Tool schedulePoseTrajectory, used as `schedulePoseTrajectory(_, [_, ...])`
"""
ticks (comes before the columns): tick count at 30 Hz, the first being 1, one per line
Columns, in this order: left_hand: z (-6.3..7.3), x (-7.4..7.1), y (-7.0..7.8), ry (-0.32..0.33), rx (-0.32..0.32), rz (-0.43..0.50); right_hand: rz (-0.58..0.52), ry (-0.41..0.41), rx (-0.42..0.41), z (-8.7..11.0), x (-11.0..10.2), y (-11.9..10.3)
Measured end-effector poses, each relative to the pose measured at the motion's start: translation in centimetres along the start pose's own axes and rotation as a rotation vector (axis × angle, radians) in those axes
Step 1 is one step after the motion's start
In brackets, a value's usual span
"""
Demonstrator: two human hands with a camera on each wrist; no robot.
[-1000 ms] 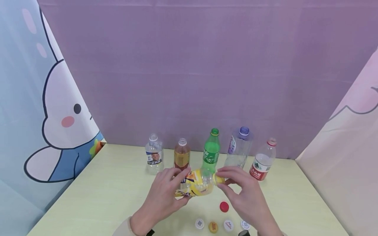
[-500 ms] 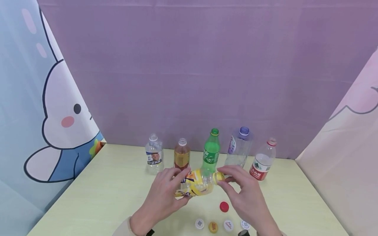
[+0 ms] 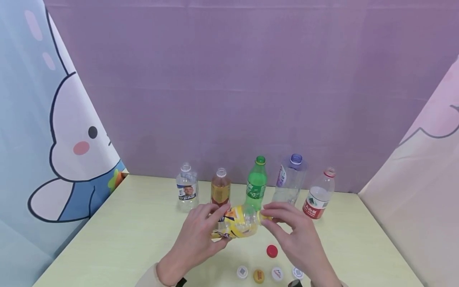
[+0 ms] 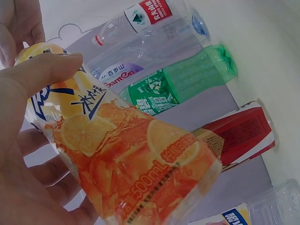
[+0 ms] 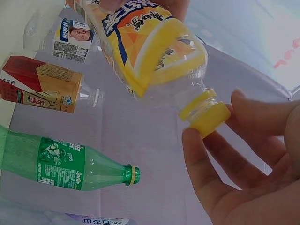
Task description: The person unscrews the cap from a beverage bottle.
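My left hand (image 3: 199, 231) grips a clear plastic drink bottle (image 4: 126, 154) with a yellow-and-orange label, its thumb over the top and the other fingers beneath. The bottle lies tilted in the air, base to the left and neck to the right. At the neck my right hand (image 3: 299, 235) pinches the yellow cap (image 5: 209, 119) between thumb and fingers. Clear neck thread shows between this cap and the yellow ring (image 5: 198, 104) below it. The cap is still on the neck end.
Uncapped bottles stand along the back: a clear one (image 3: 187, 191), an amber-labelled one (image 3: 220, 187), a green one (image 3: 256, 183), a large bluish one (image 3: 291, 183) and a red-labelled one (image 3: 317, 199). A red cap (image 3: 272, 251) and several other caps (image 3: 259, 276) lie on the table (image 3: 118, 239) in front.
Both hands and the bottle stay nearly in place. The right fingers have shifted slightly around the yellow cap, covering more of it now than half a second ago.
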State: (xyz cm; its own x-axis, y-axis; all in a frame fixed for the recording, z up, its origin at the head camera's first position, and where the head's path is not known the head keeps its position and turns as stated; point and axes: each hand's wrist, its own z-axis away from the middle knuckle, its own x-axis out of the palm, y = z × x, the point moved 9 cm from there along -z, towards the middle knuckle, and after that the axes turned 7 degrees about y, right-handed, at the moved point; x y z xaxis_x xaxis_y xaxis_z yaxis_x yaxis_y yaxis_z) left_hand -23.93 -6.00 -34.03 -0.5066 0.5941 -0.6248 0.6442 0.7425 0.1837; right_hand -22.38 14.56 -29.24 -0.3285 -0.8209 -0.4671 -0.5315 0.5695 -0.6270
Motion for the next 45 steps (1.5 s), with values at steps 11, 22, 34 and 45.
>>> schedulePoseTrajectory(11, [0.0,-0.1,0.0,0.015,0.010,0.003,0.011,-0.005,0.093,0.0,0.1,0.6])
schedulePoseTrajectory(22, [-0.1,-0.1,-0.5,-0.001,-0.017,-0.004,0.014,0.050,-0.023,-0.1,-0.6,0.0])
schedulePoseTrajectory(34, [-0.4,-0.9,-1.6,0.026,-0.072,0.009,-0.033,0.095,-0.055,-0.5,-0.6,1.0])
schedulePoseTrajectory(45, [-0.4,-1.8,-2.8,0.064,-0.132,0.053,0.079,-0.025,0.066,-0.4,1.5,3.8])
